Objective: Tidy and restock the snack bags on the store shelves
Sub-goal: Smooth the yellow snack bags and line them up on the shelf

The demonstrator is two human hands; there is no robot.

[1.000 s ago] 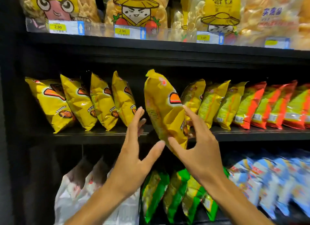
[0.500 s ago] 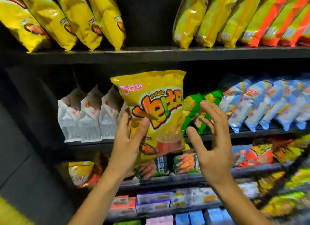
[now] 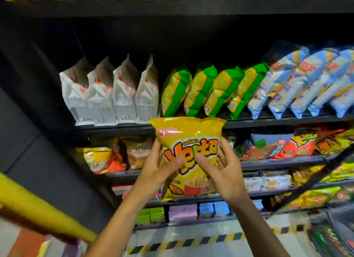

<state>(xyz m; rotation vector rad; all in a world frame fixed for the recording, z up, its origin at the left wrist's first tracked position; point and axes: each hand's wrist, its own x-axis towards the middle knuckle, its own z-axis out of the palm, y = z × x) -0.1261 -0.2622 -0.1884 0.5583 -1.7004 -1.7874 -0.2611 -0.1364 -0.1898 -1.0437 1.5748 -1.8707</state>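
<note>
Yellow snack bag (image 3: 188, 141): held upright in front of the shelf (image 3: 268, 120), off any row.
Left hand (image 3: 159, 168), right hand (image 3: 222, 170): thumbs pinch its front, fingers curl behind.
Risk: squeezing may crush the chips.
Green bags (image 3: 201, 89): leaning above; a bump could topple them.

Yellow bag (image 3: 188, 141): potato-stick snack, orange lettering, fries picture low on front, crimped top edge. Upright, front to camera, puffed, sealed. Held off shelves, in front of them: top edge level with lip of shelf (image 3: 115, 127) carrying white and green bags; lower edge overlaps shelf two rows down.
</note>
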